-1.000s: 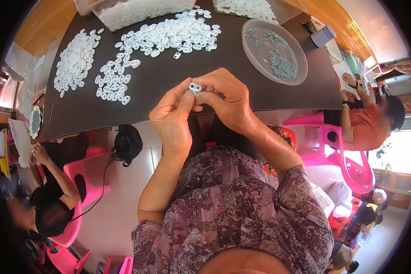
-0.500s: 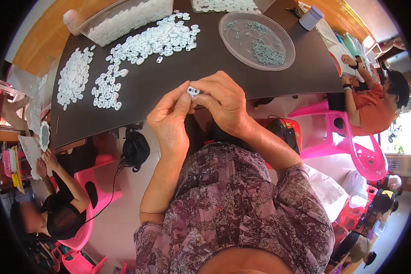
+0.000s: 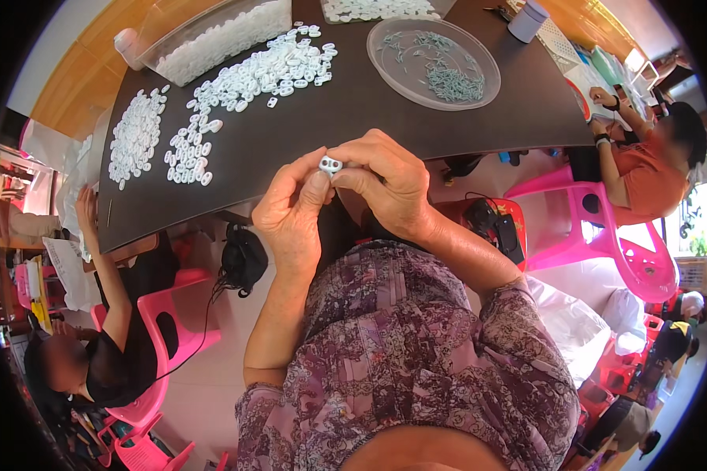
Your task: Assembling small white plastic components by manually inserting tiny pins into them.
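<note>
A small white oval plastic piece with two dark holes (image 3: 330, 165) is pinched between my fingertips, just off the table's near edge. My left hand (image 3: 291, 206) closes thumb and index finger on its left side. From the other side my right hand (image 3: 389, 187) grips it with thumb and forefinger, the remaining fingers curled. Fingertips cover part of the piece. Beyond my hands lies a spread pile of similar white pieces (image 3: 267, 74). A round transparent tray (image 3: 404, 85) to the right holds many small grey-green pins (image 3: 454, 82).
A separate heap of white pieces (image 3: 136, 133) lies at the table's left. Full plastic bins (image 3: 226, 43) stand at the back, near a lidded cup (image 3: 528, 21). Co-workers sit on pink chairs at left (image 3: 153, 337) and right (image 3: 597, 228). A black bag (image 3: 242, 259) hangs below the table edge.
My two hands keep hold of the white piece, its two-holed face now showing more fully. The left co-worker's hand has risen to the table's edge. The view has shifted slightly.
</note>
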The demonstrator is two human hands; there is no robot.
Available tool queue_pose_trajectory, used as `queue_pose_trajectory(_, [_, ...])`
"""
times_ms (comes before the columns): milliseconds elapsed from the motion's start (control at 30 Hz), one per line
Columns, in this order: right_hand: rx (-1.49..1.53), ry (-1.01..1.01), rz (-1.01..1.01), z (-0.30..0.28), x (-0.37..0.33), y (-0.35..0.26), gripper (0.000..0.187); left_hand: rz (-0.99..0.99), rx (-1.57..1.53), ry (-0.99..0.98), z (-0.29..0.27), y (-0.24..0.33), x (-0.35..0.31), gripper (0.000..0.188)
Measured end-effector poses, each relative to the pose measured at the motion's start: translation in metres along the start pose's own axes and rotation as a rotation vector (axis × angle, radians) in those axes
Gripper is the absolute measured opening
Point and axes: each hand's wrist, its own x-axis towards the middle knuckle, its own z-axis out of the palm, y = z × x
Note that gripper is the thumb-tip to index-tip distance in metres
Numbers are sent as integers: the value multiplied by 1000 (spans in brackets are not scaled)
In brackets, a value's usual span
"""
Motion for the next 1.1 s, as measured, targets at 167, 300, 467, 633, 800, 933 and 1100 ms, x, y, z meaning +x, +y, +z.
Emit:
queue_pose_trajectory(167, [41,-8,22,0,-3,-4,21,16,58,-53,-8,6,1,21])
queue_pose_trajectory(300, [220,-25,220,3,-5,-7,14,66,119,-83,-12,9,2,22])
queue_pose_trajectory(467, [437,-80,439,4,-4,-10,16,36,139,-102,-17,13,2,21])
queue_pose_trajectory(633, [420,-100,463,9,-3,-12,13,48,135,-124,-24,13,3,23])
queue_pose_trajectory(800, [356,-113,419,12,-4,-11,12,28,149,-121,-28,11,4,23])
queue_pose_trajectory(933, [327,-85,398,15,-4,-11,12,28,165,-63,-25,6,4,21])
queue_pose_trajectory(1100, [330,-79,387,21,-9,-7,14,57,182,-19,-26,2,0,19])
